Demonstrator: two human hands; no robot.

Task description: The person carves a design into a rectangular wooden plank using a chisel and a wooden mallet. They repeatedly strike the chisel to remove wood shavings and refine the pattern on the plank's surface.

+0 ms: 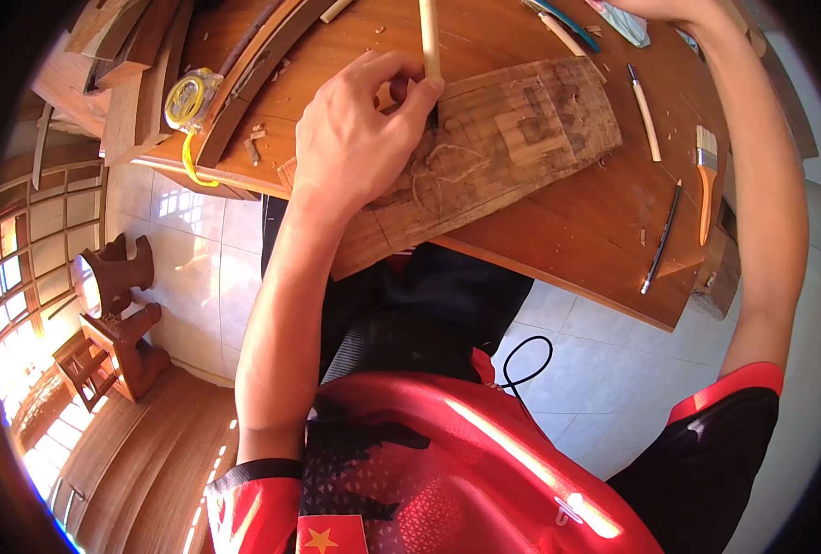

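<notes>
Your left hand (360, 129) is closed around a pale-handled chisel (429, 46), its tip set down on the wooden board (512, 138) just beside the curved outline scratched into the grain. The board lies slantwise on the bench (558, 231), its near corner jutting past the edge over your lap. Your right arm reaches up to the frame's top edge, where the right hand (655, 7) is mostly cut off, so you cannot tell whether it is clamped on anything. You look to be mid-cut in carving the outline; the next stroke calls for a steady tip kept on the line, with the board held from sliding. Further out, a second pale-handled tool (644, 111), a paintbrush (705, 180) and a dark pencil-like stick (662, 238) lie well apart to the right, with wood chips scattered about. A yellow tape measure (191, 100), round-cornered with a shiny face label, sits at the left among stacked timber. Something teal and pale near the top edge may be a package.
</notes>
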